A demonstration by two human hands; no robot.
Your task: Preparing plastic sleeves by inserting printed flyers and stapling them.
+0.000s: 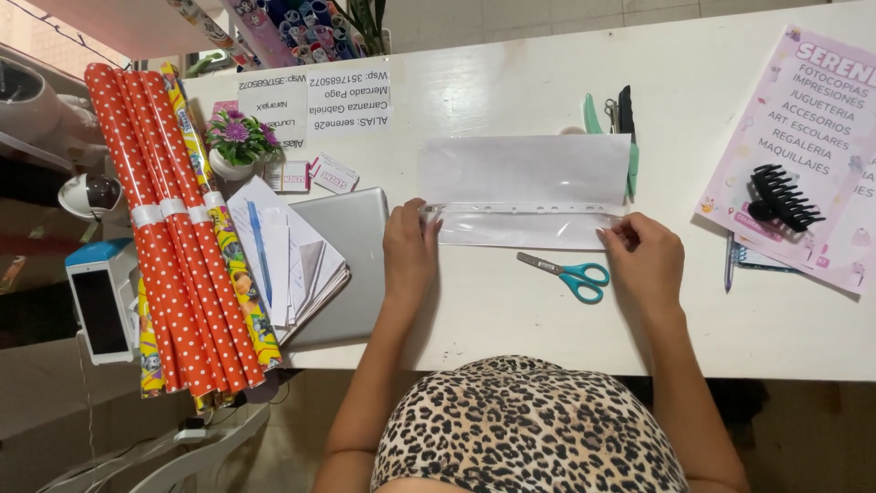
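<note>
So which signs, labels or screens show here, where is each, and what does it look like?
Flyer: right table edge, pink sheet with dark print, black hair clip on it.
Paper notices: far left of table, white rectangles, black print.
Small cards: beside flower pot, white and pink.
Phone: off table's left, white casing, dark blank screen.

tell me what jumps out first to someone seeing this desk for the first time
The eye lands on the red polka-dot wrapping rolls lying along the left edge of the white table. At the centre, the left hand and right hand press the two ends of a clear punched sleeve folded over white paper, with teal-handled scissors lying just below it. A black claw hair clip rests on a pink flyer at the right.
</note>
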